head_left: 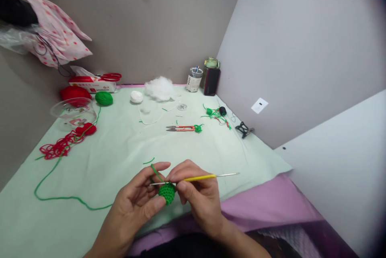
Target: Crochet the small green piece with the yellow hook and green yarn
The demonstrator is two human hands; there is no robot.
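A small round green crochet piece (pixel 167 193) is pinched in my left hand (pixel 137 201), with green yarn looped over the raised index finger. My right hand (pixel 197 197) grips a crochet hook (pixel 199 178) by its yellow handle. The hook's metal tip lies across the top edge of the green piece, and its other thin end points right. From the left hand, green yarn (pixel 72 198) runs over the pale cloth toward a green yarn ball (pixel 104 98) at the back left.
Orange thread snips (pixel 183 128) lie mid-table. Red yarn (pixel 62 143) and a clear plastic container (pixel 72 109) are at left. White stuffing (pixel 161 88), a pen jar (pixel 194 80) and a phone (pixel 212 82) stand at the back; green scraps (pixel 215 114) and a black stand (pixel 243 130) are right.
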